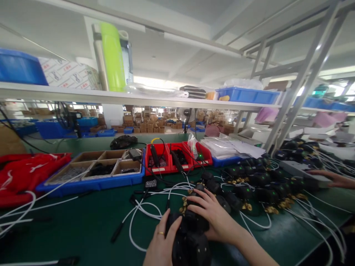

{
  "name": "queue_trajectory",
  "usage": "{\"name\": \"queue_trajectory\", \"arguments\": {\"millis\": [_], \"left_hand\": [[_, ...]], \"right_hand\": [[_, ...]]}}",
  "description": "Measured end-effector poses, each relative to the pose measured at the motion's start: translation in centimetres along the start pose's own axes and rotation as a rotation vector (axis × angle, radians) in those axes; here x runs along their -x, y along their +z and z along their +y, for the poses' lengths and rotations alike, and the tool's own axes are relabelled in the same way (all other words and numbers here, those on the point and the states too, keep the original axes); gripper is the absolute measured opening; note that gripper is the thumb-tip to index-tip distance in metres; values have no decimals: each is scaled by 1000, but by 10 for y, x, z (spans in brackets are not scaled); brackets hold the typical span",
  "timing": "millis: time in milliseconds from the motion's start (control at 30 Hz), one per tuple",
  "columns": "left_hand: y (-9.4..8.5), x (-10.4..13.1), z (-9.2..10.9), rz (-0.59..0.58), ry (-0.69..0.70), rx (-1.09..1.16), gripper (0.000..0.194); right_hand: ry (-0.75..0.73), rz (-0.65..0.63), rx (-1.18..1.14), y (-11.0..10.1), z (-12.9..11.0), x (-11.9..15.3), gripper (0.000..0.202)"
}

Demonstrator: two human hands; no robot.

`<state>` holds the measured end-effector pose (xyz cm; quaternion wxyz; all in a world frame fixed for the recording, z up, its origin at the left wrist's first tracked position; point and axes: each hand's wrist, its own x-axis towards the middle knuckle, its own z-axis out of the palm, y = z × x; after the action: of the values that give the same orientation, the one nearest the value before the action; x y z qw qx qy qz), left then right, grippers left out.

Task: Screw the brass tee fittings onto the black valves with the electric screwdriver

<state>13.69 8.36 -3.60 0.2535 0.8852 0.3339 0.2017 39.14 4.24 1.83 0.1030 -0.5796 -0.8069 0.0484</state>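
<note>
Low at the centre of the green bench, my left hand (161, 240) is curled against the side of a black housing (191, 247), thumb and fingers closed on it. My right hand (213, 214) lies over neighbouring black units with brass fittings (198, 190), its fingers bent around one of them. The palms and bodies hide much of what each hand grips. White cables (138, 218) with black plugs loop over the bench left of my hands. Behind them stand red bins (158, 170) with two black-handled screwdrivers (177, 161).
Rows of black units with brass ends (266, 195) spread to the right. There another person's hand (337, 179) touches a grey box (302, 171). A blue tray (105, 183) of small parts sits at left, beside red cloth (24, 177). A white shelf (166, 99) spans overhead.
</note>
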Motion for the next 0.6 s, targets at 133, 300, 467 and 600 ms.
{"name": "queue_trajectory", "arguments": {"millis": [133, 300, 467, 600], "left_hand": [[19, -18, 21, -24, -147, -9, 102], [23, -41, 54, -177, -405, 80, 107], [11, -56, 83, -147, -465, 154, 104], [14, -66, 84, -137, -454, 204, 120]], "right_hand": [[13, -3, 54, -2, 14, -1, 69], [15, -2, 162, 0, 33, 3, 79], [49, -2, 274, 1, 53, 3, 86], [85, 7, 324, -3, 61, 4, 74]]}}
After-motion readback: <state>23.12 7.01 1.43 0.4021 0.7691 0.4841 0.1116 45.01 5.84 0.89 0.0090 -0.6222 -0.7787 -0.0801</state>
